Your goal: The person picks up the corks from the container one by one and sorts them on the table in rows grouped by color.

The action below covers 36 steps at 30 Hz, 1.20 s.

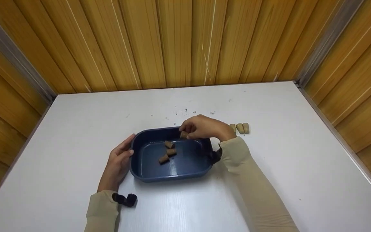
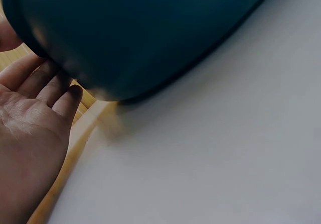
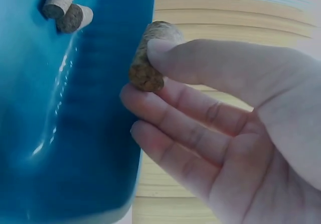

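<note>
A dark blue rectangular basin with rounded corners stands on the table. My left hand holds its left side, thumb at the rim and fingers against the outer wall; the left wrist view shows these fingers along the wall. Over the basin's back right part, my right hand pinches a brown cork between thumb and fingers, close to the rim. Inside the basin lie three more corks: an upper one, a middle one and a lower one.
Three corks lie on the white table behind the right wrist, one partly hidden by it. Small dark marks dot the tabletop behind the basin. Yellow wood-look panels stand behind and at both sides.
</note>
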Motion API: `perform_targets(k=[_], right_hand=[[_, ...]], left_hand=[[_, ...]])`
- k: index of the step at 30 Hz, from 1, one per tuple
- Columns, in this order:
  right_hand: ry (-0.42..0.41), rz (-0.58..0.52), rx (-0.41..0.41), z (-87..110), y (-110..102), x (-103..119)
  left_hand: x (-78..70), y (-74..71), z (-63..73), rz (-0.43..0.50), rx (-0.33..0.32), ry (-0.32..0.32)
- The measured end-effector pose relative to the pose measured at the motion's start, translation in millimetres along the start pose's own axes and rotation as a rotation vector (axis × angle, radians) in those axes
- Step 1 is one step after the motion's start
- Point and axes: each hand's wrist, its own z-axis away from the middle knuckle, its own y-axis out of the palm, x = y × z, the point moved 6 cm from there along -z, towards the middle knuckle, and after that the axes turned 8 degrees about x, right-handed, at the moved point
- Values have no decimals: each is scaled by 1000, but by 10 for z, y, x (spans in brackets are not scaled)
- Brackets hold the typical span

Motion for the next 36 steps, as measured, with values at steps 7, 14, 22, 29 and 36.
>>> perform_targets(k=[7, 14, 22, 29, 36], right_hand=[[-14, -39, -52, 147, -60, -106], [-48, -86, -118, 289, -77, -254], [-75, -114, -241, 481, -70, -456], [-88, -116, -361, 631, -39, -671], [-44, -153, -397, 769, 27, -884]], left_hand=[[-2, -6, -1, 9, 9, 18], [-8, -2, 8, 14, 23, 35], [1, -5, 0, -18, 18, 29], [3, -16, 3, -40, 10, 11], [10, -19, 6, -43, 4, 16]])
